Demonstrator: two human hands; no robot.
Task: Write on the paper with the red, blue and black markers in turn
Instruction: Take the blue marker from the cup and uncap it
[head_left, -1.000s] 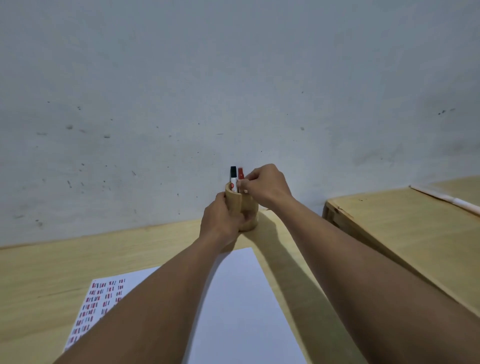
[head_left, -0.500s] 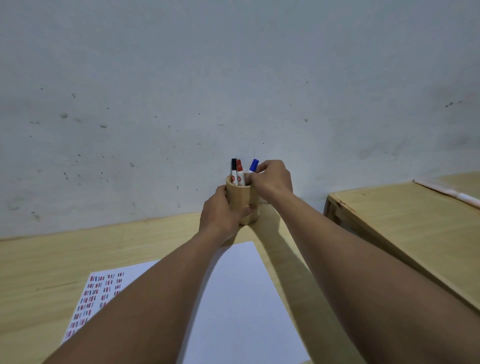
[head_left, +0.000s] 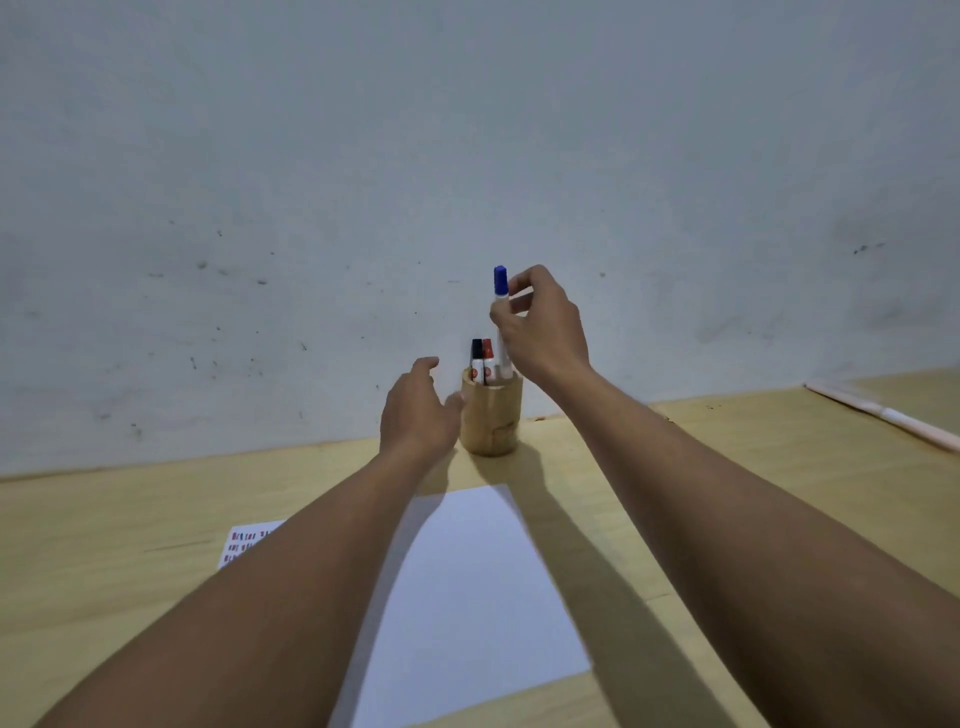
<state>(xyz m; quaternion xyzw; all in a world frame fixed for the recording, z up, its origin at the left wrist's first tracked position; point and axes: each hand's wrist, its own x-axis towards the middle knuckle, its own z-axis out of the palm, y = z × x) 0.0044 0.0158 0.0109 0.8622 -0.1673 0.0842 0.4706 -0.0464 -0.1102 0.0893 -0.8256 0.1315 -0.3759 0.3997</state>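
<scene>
Blue marker (head_left: 500, 291) pinched in right hand (head_left: 545, 327), half-lifted from wooden holder (head_left: 491, 415); left hand (head_left: 418, 410) open, unsupportive—holder might tip.

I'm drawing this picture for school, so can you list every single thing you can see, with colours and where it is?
blue marker: 1, blue cap and white barrel, upright, partly lifted out of the holder in the right hand's grip
black marker: 1, black cap, standing in the holder
red marker: 1, red cap, standing in the holder beside the black one
holder: 1, light wood, round, on the table near the wall
blank paper: 1, white, on the table in front of the holder
written sheet: 1, white with red and dark marks, left of the blank paper, mostly hidden by the left arm
table: 1, light wood
wall: 1, grey, speckled
left hand: 1, open, beside the holder
right hand: 1, pinching the blue marker
</scene>
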